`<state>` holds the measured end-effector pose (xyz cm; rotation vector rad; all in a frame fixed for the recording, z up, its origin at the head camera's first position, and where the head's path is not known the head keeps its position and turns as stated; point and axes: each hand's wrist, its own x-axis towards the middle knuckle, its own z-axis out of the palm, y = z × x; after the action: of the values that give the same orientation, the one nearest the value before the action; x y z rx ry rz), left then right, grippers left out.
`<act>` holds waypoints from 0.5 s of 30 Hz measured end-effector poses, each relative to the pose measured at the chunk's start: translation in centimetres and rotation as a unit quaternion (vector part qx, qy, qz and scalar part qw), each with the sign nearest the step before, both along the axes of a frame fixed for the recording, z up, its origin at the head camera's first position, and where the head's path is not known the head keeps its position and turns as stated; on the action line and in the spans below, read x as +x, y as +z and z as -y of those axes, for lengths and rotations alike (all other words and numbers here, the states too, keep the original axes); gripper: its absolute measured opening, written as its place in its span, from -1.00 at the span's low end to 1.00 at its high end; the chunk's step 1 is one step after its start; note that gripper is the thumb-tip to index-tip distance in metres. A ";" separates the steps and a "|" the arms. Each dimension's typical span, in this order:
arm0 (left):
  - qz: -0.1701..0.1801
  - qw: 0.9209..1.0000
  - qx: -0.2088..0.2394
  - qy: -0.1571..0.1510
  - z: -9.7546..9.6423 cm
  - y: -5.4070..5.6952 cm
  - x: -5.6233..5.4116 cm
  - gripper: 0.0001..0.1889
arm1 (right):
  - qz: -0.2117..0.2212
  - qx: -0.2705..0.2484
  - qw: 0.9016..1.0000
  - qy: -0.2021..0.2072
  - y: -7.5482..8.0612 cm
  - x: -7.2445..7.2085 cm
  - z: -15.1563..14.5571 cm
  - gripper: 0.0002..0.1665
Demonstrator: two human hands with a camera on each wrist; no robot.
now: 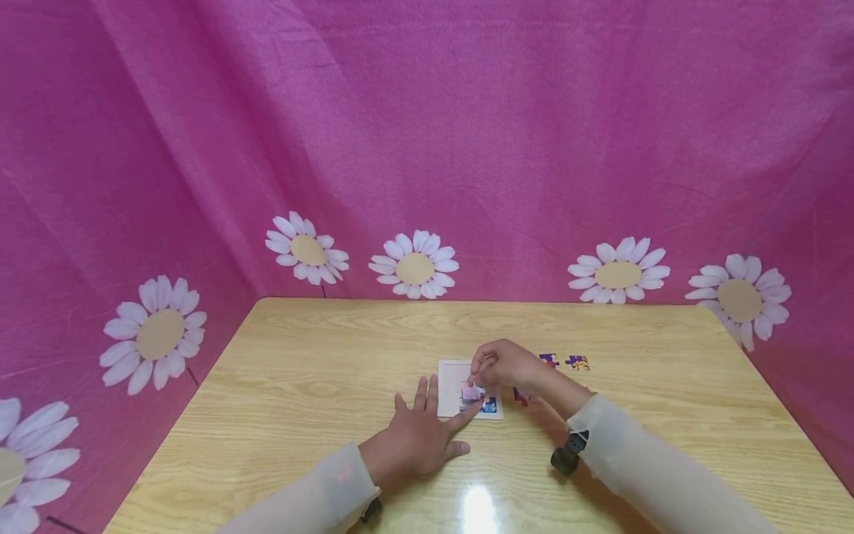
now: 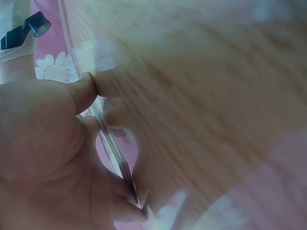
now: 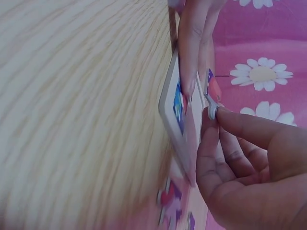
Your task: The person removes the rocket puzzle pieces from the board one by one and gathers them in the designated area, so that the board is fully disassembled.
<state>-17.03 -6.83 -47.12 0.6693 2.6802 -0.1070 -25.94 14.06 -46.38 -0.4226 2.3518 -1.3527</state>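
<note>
A white puzzle tray (image 1: 448,371) lies on the wooden table, with a few joined, colourful pieces (image 1: 489,406) in its near part. My left hand (image 1: 420,437) is spread flat beside the tray, its index finger reaching over the near edge to touch the pieces. Between thumb and index finger, my right hand (image 1: 507,367) pinches a puzzle piece (image 1: 471,391) and holds it tilted just above the tray. The right wrist view shows this piece (image 3: 211,106) edge-on at the fingertips. In the left wrist view, the left palm (image 2: 43,139) hides the tray.
Several loose puzzle pieces (image 1: 577,363) lie right of the tray, some partly hidden by the right forearm. A pink curtain (image 1: 507,148) with printed daisies stands behind the table (image 1: 320,348) and along its sides. Light glares off the tabletop near the front.
</note>
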 end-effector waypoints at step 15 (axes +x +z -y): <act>-0.001 1.000 -0.001 -0.002 0.0 0.2 0.1 -0.30 | -0.003 -0.008 1.000 -0.007 -0.5 2.1 -3.9 -0.87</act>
<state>-16.90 -6.86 -46.88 0.6745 2.6812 -0.1106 -23.83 17.96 -46.83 -0.4161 2.3532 -1.3796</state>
